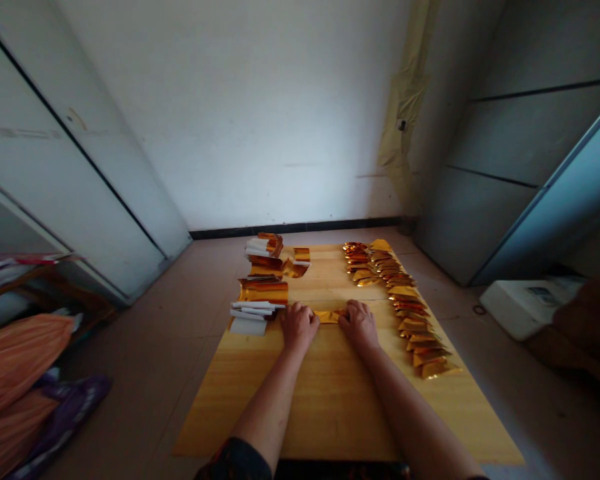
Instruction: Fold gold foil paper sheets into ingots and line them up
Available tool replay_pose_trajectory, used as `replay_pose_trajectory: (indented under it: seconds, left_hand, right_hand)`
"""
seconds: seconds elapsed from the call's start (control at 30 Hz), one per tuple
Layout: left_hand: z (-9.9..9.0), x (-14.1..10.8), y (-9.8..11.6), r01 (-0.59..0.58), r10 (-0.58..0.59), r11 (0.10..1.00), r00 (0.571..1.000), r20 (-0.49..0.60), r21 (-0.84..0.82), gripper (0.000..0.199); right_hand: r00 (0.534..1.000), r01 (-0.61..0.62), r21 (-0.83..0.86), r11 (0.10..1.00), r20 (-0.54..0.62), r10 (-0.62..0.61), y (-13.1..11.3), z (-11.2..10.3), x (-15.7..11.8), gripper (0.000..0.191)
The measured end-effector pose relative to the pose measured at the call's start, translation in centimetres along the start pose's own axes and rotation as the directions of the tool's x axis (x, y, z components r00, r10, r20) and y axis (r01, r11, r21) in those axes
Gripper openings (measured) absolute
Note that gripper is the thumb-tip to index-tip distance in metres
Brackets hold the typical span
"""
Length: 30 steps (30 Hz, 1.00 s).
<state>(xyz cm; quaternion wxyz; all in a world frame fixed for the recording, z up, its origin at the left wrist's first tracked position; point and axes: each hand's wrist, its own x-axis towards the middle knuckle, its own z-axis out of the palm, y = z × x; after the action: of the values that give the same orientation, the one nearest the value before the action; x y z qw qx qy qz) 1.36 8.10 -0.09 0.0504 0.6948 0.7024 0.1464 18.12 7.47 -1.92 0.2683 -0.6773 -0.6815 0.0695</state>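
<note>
From where I stand, the left hand point(299, 327) and right hand point(360, 324) are curled in close, each holding one end of a narrow, shiny gold foil strip point(329, 317) — it lies between them, low over the pale, wood-grained bench point(337, 393). Just beyond the left hand sit curling gold foil sheets point(265, 292) and white-faced paper sheets point(250, 325), which look unworked to me. Well out to the right runs a long overlapping row of pleated gold foil pieces point(413, 317), seemingly finished — so I'd judge much is done, with a fair few sheets left
</note>
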Motion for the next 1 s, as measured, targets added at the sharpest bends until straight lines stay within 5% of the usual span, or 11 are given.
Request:
replay_pose_trajectory:
  seconds: [0.3, 0.47, 1.0]
  left_hand:
    - [0.2, -0.4, -0.2, -0.066, 0.065, 0.998, 0.995, -0.075, -0.008, 0.009]
    - [0.4, -0.5, -0.4, -0.181, 0.179, 0.983, 0.981, -0.079, -0.014, 0.007]
    - [0.3, -0.5, -0.7, -0.174, 0.168, 0.978, 0.984, -0.06, -0.113, 0.011]
  right_hand:
    - [0.999, -0.004, 0.044, 0.999, -0.044, 0.006, 0.4, 0.1, 0.1, 0.026]
    - [1.0, 0.019, -0.024, 1.0, 0.013, -0.019, 0.1, -0.1, -0.1, 0.006]
    - [1.0, -0.007, -0.12, 0.993, 0.003, 0.008, -0.8, -0.3, -0.3, 0.011]
